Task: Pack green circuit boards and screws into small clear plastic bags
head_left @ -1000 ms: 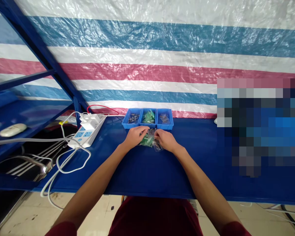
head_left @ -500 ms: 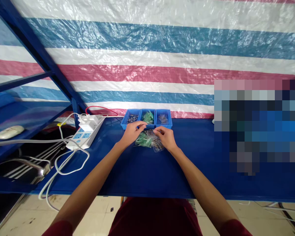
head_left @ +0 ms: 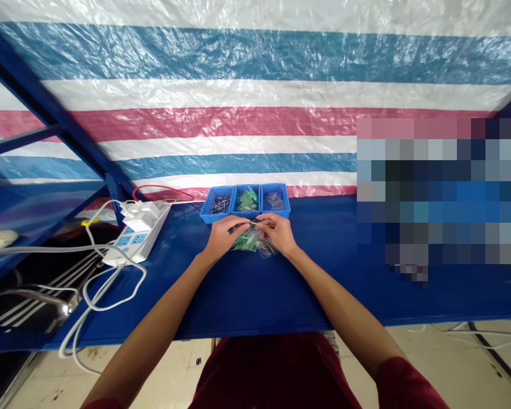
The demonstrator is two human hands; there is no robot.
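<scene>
Three joined blue bins stand at the back of the blue table: the left bin holds dark metal pieces [head_left: 220, 204], the middle one green pieces [head_left: 247, 200], the right one greyish clear pieces [head_left: 275, 200]. In front of them lies a pile of green pieces [head_left: 246, 241] beside clear packets [head_left: 267, 249]. My left hand [head_left: 224, 236] and my right hand [head_left: 280, 232] meet fingertip to fingertip over the pile. Both hands are closed in a pinch around a small thin item between them, too small to make out.
A white power strip [head_left: 137, 236] with plugs and looping white cables [head_left: 111, 307] lies on the left of the blue table [head_left: 255, 301]. A blue metal frame [head_left: 80, 142] rises at the left. Striped sheeting [head_left: 238, 122] hangs behind. The right side is pixelated.
My hands have come together, with the right fingertips now close to the left ones. The camera view has shifted slightly, so the bins appear further left and a little higher.
</scene>
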